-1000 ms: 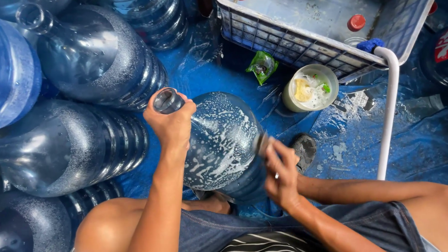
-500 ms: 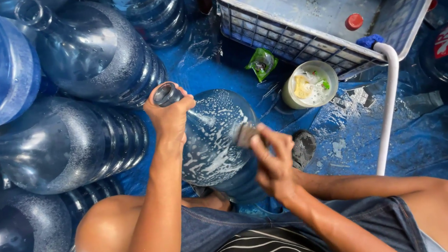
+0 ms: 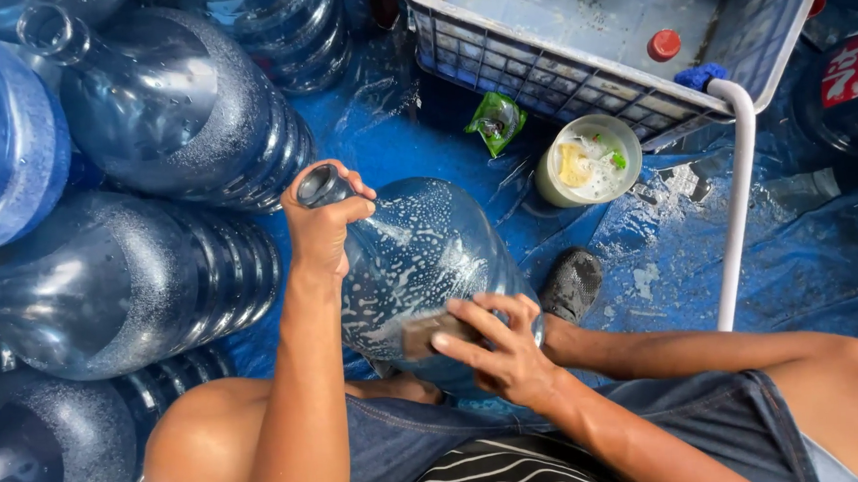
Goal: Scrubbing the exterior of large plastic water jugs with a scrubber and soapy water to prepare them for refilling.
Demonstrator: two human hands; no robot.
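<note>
Both hands (image 3: pixel 324 226) grip soapy jug (image 3: pixel 420 260), bottles (image 3: pixel 158 108) crowding left.

Bright daylight falls evenly from above, giving crisp, saturated blues across the wet blue plastic tarpaulin (image 3: pixel 416 146). White highlights glint on the large clear-blue plastic water jug streaked with soap foam (image 3: pixel 420 270) and on the stacked blue jugs (image 3: pixel 145 279) at left, whose curved walls carry soft glare. Shadows are short and soft, pooling beneath the grey plastic crate (image 3: pixel 537 66). Focus is sharp at centre; the right hand (image 3: pixel 499 348) shows slight motion blur, and straight lines bow mildly near the edges.
</note>
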